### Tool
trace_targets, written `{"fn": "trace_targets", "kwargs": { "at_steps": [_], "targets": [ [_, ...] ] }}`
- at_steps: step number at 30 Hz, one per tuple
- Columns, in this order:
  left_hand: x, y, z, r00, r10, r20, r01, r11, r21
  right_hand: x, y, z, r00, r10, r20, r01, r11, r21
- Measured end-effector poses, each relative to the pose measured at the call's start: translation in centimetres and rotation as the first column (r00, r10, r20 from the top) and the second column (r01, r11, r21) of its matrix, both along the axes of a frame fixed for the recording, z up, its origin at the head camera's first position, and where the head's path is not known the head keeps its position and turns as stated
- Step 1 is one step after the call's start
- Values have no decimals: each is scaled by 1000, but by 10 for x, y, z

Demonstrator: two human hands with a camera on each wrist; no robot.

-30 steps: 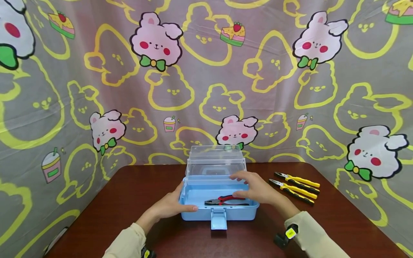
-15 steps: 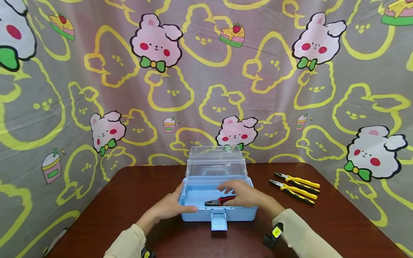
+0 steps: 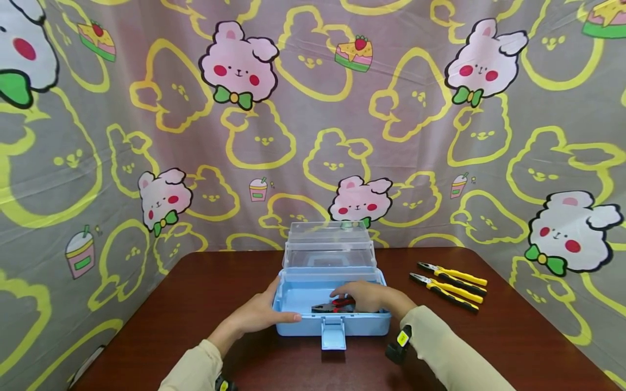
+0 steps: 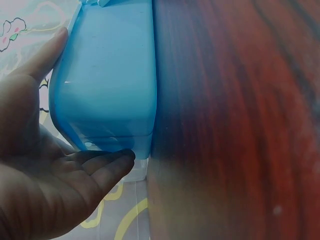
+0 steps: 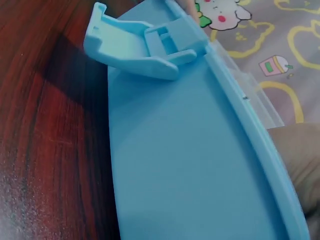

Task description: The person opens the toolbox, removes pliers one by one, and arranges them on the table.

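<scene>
A light-blue toolbox (image 3: 293,327) with a clear lid (image 3: 329,255) raised at its back sits mid-table. My left hand (image 3: 254,313) holds its left end, the thumb along the front rim. In the left wrist view, the fingers (image 4: 115,172) bend around the box's far corner. Black-jawed pliers (image 3: 323,308) with red-and-black handles lie inside along the front wall. My right hand (image 3: 368,297) reaches into the box over these handles, covering their ends. Its thumb is hidden, and I cannot tell whether it grips them. The front latch (image 5: 125,42) hangs open.
Two pairs of yellow-and-black pliers, a farther pair (image 3: 452,274) and a nearer pair (image 3: 445,292), lie on the dark wooden table (image 3: 220,282) right of the toolbox. A patterned curtain (image 3: 293,136) rises behind the table.
My right hand has moved left over the pliers' handles, then lowered deeper into the toolbox. My left hand and the toolbox have stayed in place.
</scene>
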State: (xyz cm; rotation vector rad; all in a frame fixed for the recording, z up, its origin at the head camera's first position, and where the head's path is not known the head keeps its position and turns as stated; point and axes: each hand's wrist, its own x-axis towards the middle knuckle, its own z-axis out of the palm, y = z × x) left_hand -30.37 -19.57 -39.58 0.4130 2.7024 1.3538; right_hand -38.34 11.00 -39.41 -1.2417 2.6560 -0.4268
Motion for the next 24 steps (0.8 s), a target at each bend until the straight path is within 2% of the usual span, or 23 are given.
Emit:
{"fn": "trace_targets", "kwargs": {
  "at_steps": [8,13,19,24],
  "targets": [
    [-2,0,-1,1000,3,3,-3,1000,1,-4,2,-3,998,58,-34,-59,998,-28],
    [-2,0,-3,1000,10,8,-10,1000,-12,-1,1,-3,999,39,-28,-41,998,-49],
    [-2,0,-1,1000,10,2,-10,1000,3,1,-2,0,1000,3,21,0,989,-146],
    [-2,-1,-3,1000,7,9,-7,1000,-1,2,2,4,998,13,54,0,974,-228]
  ]
}}
